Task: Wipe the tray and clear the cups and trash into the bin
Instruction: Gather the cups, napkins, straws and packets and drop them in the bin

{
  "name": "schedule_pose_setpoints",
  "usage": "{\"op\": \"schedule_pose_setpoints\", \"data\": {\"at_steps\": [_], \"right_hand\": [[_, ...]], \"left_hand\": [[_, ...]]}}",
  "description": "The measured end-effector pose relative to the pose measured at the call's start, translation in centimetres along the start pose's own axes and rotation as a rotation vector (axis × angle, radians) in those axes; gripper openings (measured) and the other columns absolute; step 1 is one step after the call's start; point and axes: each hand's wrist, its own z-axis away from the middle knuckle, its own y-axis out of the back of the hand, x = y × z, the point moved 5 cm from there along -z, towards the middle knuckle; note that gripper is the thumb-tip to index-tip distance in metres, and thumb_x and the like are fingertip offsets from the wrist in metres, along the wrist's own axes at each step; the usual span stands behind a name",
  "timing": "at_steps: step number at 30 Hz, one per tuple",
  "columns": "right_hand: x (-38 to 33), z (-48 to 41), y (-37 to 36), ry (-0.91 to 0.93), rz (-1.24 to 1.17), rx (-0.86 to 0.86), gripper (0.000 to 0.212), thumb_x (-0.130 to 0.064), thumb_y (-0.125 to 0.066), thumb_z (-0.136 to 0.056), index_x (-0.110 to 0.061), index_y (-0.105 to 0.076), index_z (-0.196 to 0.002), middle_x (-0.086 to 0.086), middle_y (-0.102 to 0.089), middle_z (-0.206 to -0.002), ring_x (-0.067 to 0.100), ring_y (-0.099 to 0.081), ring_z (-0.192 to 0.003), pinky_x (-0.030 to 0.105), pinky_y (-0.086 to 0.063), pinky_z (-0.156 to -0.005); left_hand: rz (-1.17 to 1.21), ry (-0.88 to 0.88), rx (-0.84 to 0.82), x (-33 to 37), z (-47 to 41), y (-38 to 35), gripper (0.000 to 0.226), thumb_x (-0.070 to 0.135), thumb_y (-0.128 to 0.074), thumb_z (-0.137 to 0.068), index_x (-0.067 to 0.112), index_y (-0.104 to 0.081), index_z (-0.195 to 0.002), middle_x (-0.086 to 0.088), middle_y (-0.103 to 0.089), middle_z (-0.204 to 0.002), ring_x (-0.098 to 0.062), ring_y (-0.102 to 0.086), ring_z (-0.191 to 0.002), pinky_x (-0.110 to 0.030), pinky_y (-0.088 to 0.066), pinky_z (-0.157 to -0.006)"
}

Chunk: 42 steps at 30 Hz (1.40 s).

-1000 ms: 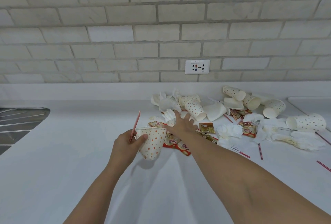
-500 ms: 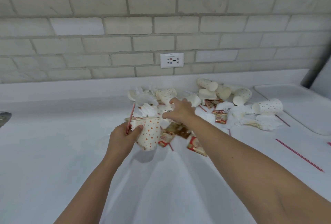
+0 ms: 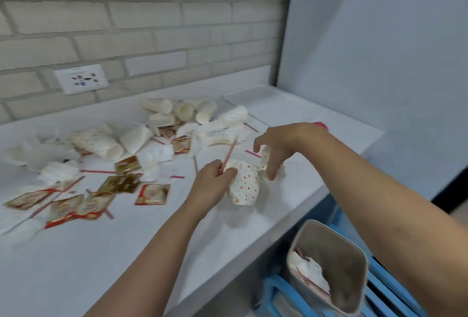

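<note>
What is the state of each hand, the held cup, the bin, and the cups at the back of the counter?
left hand: shut on the dotted paper cup and a red stirrer
right hand: curled over crumpled paper, grip unclear
dotted paper cup: held, tilted, dented
red stirrer: held against the cup
bin: open, partly filled with tissue
cups by the wall: lying on their sides
sachets: torn, scattered on the counter

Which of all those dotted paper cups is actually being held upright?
The orange-dotted cup gripped by the left hand, together with a red straw. The other cups, such as the big one farther left, lie tipped over on the counter.
</note>
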Motion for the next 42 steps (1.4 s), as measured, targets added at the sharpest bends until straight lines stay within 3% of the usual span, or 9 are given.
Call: {"op": "schedule_pose_setpoints", "data": {"at_steps": [10, 14, 21, 24, 27, 30, 32, 36, 42], "right_hand": [[11.9, 3.6, -12.8, -0.173, -0.014, -0.295, 0.071, -0.041, -0.076, -0.071, -0.020, -0.046, -0.132, 0.001, -0.050, -0.131, 0.022, -0.051, -0.114, 0.032, -0.045, -0.089], [14.1, 2.6, -19.3, -0.162, -0.036, -0.382, 0.078, -0.045, -0.075, -0.073, -0.018, -0.042, -0.138, 0.004, -0.045, -0.137, 0.024, -0.047, -0.122, 0.035, -0.044, -0.093], [17.4, 1.8, -24.9, -0.205, -0.253, -0.292, 0.084, -0.053, -0.071, -0.074, -0.030, -0.029, -0.143, 0.007, -0.034, -0.141, 0.029, -0.033, -0.132, 0.047, -0.034, -0.108], [18.5, 1.6, -25.1, -0.175, -0.300, -0.273, 0.073, -0.047, -0.068, -0.080, -0.024, -0.034, -0.141, 0.008, -0.039, -0.138, 0.028, -0.041, -0.126, 0.042, -0.038, -0.106], [19.1, 1.3, -25.4, -0.144, -0.335, -0.268, 0.065, -0.042, -0.064, -0.085, -0.019, -0.037, -0.140, 0.007, -0.043, -0.139, 0.025, -0.045, -0.125, 0.037, -0.038, -0.103], [19.2, 1.2, -25.6, -0.112, -0.333, -0.273, 0.062, -0.041, -0.061, -0.087, -0.018, -0.037, -0.140, 0.006, -0.044, -0.141, 0.025, -0.045, -0.126, 0.036, -0.037, -0.103], [19.4, 1.0, -25.5, -0.096, -0.316, -0.273, 0.061, -0.041, -0.060, -0.088, -0.018, -0.038, -0.140, 0.006, -0.044, -0.140, 0.025, -0.045, -0.125, 0.036, -0.037, -0.102], [19.7, 0.8, -24.9, -0.071, -0.302, -0.262, 0.058, -0.041, -0.060, -0.088, -0.018, -0.040, -0.138, 0.005, -0.047, -0.138, 0.024, -0.048, -0.121, 0.035, -0.040, -0.101], [17.7, 0.6, -21.6, 0.018, -0.238, -0.283, 0.046, -0.037, -0.058, -0.090, -0.020, -0.049, -0.132, 0.004, -0.054, -0.126, 0.019, -0.054, -0.104, 0.032, -0.043, -0.090]], "left_hand": [[-0.152, -0.020, -0.438, 0.5, 3.2, -19.0, 0.008, 0.020, -0.049, -0.092, 0.015, -0.053, -0.095, 0.003, -0.056, -0.087, -0.005, -0.051, -0.073, -0.007, -0.038, -0.055], [-0.191, 0.114, -0.482, -2.9, 3.5, -23.0, 0.013, 0.020, -0.048, -0.089, 0.012, -0.058, -0.089, -0.005, -0.060, -0.085, -0.012, -0.052, -0.072, -0.028, -0.043, -0.068], [-0.233, 0.305, -0.499, -7.2, 3.2, -27.6, 0.035, 0.022, -0.052, -0.091, 0.004, -0.053, -0.121, -0.010, -0.060, -0.121, -0.022, -0.058, -0.109, -0.024, -0.044, -0.081], [-0.187, 0.428, -0.502, -8.7, 3.2, -29.2, 0.039, 0.021, -0.051, -0.091, 0.000, -0.051, -0.123, -0.013, -0.061, -0.106, -0.021, -0.061, -0.085, -0.025, -0.046, -0.067], [-0.119, 0.564, -0.485, -9.7, 3.2, -30.7, 0.034, 0.012, -0.038, -0.091, -0.001, -0.050, -0.120, -0.008, -0.046, -0.073, -0.015, -0.040, -0.052, -0.021, -0.031, -0.046], [-0.028, 0.674, -0.467, -9.8, 3.6, -31.7, 0.028, 0.005, -0.029, -0.091, 0.001, -0.050, -0.110, -0.006, -0.043, -0.065, -0.015, -0.041, -0.049, -0.022, -0.034, -0.043], [0.027, 0.712, -0.491, -9.5, 4.0, -32.4, 0.029, 0.009, -0.032, -0.094, 0.002, -0.047, -0.118, -0.010, -0.054, -0.083, -0.016, -0.055, -0.061, -0.026, -0.046, -0.053], [0.026, 0.695, -0.485, -9.1, 4.1, -32.6, 0.049, 0.022, -0.043, -0.094, 0.005, -0.035, -0.140, -0.016, -0.045, -0.137, -0.028, -0.047, -0.125, -0.038, -0.040, -0.101], [-0.103, 0.429, -0.371, -5.6, 2.8, -29.3, 0.032, 0.017, -0.043, -0.095, 0.004, -0.054, -0.123, -0.014, -0.062, -0.110, -0.022, -0.061, -0.096, -0.029, -0.048, -0.082]]}}
